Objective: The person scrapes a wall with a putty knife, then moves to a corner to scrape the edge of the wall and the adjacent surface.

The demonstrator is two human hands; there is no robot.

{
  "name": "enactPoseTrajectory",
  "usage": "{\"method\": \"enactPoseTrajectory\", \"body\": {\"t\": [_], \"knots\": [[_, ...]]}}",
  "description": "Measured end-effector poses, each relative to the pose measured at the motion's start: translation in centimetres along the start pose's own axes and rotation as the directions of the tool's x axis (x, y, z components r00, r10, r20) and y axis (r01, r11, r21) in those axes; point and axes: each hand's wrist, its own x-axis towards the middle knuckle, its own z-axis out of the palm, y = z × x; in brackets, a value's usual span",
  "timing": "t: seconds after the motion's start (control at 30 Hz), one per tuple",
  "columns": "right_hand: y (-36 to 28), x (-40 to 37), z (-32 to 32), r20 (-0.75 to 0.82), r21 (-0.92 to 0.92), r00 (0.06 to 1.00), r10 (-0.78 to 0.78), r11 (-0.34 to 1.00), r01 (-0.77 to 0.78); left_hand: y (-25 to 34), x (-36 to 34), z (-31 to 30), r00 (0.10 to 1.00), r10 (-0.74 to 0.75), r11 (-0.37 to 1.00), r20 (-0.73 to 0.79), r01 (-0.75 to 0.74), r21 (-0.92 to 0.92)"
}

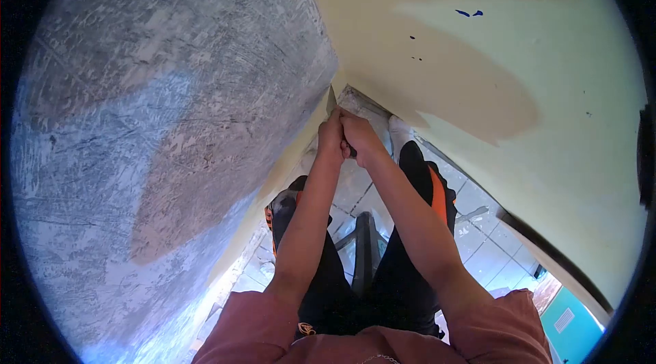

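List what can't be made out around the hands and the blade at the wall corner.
All in the head view:
1. Blade: only its tip shows; the left hand and right hand hide the rest.
2. Fingers: curled out of sight behind the backs of the hands.
3. Feet: hidden by the legs.
4. Blue marks on the cream wall: too small to identify.
5. Floor: cut off by the round lens edge.

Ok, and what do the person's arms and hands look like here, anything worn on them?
Short rust-red sleeves, the left sleeve and the right sleeve, end near the elbows, and the arms are bare below them. The left hand and right hand are ungloved. No watch or wristband shows.
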Motion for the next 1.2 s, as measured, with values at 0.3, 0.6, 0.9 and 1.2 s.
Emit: {"method": "enactPoseTrajectory", "body": {"t": [0.3,0.6,0.9,1.2], "knots": [[-0.3,0.0,-0.2,0.007,0.008,1.000,0.003,1.000,-0.003,0.3,-0.5,0.2,1.000,-0.028,0.999,-0.003,0.028,0.024],[-0.5,-0.1,0.1,0.016,0.020,1.000,0.003,1.000,-0.003,0.0,0.2,0.0,1.000,0.019,1.000,0.018,-0.019,-0.003],[0.3,0.8,-0.2,-0.017,-0.042,0.999,-0.035,0.999,0.035,-1.0,1.4,-0.1,0.996,0.075,0.995,0.040,-0.073,-0.061],[0.2,1.0,-0.2,0.015,-0.041,0.999,-0.028,0.999,0.029,-0.5,1.4,-0.1,1.000,0.013,0.997,0.021,-0.012,-0.071]]}}
